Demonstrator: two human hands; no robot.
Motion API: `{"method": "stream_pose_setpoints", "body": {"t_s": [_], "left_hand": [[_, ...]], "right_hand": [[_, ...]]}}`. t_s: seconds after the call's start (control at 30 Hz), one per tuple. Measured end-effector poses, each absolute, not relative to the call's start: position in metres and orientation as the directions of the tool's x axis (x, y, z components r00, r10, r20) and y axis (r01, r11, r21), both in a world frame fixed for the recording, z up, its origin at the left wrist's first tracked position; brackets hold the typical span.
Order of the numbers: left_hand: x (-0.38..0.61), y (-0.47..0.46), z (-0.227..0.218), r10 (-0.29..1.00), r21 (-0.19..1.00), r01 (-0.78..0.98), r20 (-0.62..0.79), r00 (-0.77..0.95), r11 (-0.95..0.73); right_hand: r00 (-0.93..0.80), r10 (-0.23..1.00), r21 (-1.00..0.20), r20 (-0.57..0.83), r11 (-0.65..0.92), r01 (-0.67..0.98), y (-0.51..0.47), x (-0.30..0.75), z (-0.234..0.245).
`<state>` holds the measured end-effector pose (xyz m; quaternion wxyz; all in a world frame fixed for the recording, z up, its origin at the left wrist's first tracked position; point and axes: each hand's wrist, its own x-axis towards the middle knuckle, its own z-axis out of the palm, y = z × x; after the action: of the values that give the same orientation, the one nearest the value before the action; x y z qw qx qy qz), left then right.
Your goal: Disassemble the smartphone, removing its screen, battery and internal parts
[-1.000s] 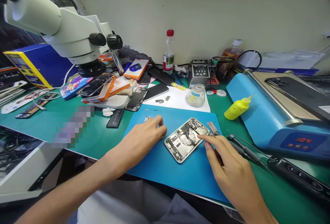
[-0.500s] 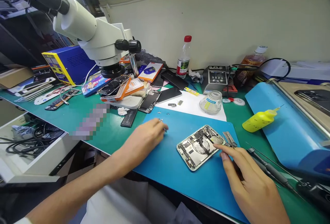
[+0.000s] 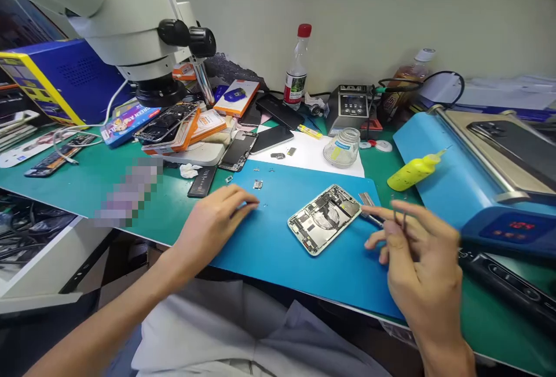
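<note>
The phone [image 3: 299, 234] lies opened on the blue mat, back cover off and circuit parts showing. Left of it, my left hand [image 3: 221, 215] is held low over the mat. Its fingers are bent and drawn together, with nothing visible in them. Just beyond the fingertips rests a small metal part [image 3: 258, 184]. To the right of the phone, my right hand [image 3: 417, 261] is partly curled, its thumb and forefinger pinched on a thin grey tool that looks like tweezers [image 3: 404, 223]. Part of the tool is hidden by the fingers. Metal strips [image 3: 367, 198] lie behind the phone's right corner.
A microscope [image 3: 147, 47] overhangs the left, with stacked phones and boxes [image 3: 195, 134] below. A glass jar [image 3: 341, 148] stands behind the mat. A yellow bottle [image 3: 412, 171] leans by the blue heating machine [image 3: 469, 186] at right. A drawer [image 3: 56, 267] hangs open at left.
My left hand has drawn back left, uncovering the small metal part. My right hand has lifted away from the phone and turned upward. The view has shifted.
</note>
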<state>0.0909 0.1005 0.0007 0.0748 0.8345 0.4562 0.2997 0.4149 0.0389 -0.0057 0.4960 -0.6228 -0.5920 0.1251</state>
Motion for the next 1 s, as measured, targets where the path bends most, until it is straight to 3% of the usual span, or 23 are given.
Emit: {"method": "stream_pose_setpoints", "body": {"t_s": [0.1,0.2,0.27,0.37,0.47,0.57,0.77,0.9,1.0], "left_hand": [[0.1,0.077,-0.004,0.76,0.393,0.654,0.404,0.509,-0.647],[0.121,0.064,-0.008,0.765,0.337,0.691,0.372,0.526,-0.64],[0.141,0.062,-0.009,0.787,0.278,0.748,0.365,0.498,-0.603],[0.171,0.064,-0.01,0.82,0.203,0.811,0.323,0.473,-0.548],[0.186,0.066,-0.009,0.821,0.196,0.808,0.281,0.497,-0.556],[0.181,0.065,-0.01,0.81,0.277,0.768,0.309,0.498,-0.578],[0.151,0.052,-0.013,0.832,0.436,0.71,0.323,0.451,-0.553],[0.146,0.045,-0.017,0.843,0.434,0.723,0.307,0.442,-0.537],[0.144,0.048,-0.02,0.843,0.44,0.72,0.313,0.437,-0.537]], "right_hand": [[0.403,0.834,-0.815,0.377,0.092,0.572,0.03,0.42,-0.001],[0.389,0.864,-0.66,0.318,-0.093,0.746,0.017,0.432,0.0],[0.36,0.878,-0.603,0.315,-0.108,0.791,0.009,0.44,0.0],[0.323,0.868,-0.576,0.376,-0.055,0.816,0.002,0.453,-0.001],[0.237,0.883,-0.438,0.406,-0.039,0.898,-0.003,0.475,0.0],[0.064,0.923,-0.252,0.38,0.037,0.967,-0.01,0.498,0.005],[0.002,0.859,-0.139,0.512,0.08,0.987,-0.003,0.486,0.025],[-0.29,0.899,-0.017,0.328,0.313,0.95,0.018,0.464,0.023],[-0.354,0.884,0.061,0.305,0.353,0.934,0.025,0.462,0.012]]}}
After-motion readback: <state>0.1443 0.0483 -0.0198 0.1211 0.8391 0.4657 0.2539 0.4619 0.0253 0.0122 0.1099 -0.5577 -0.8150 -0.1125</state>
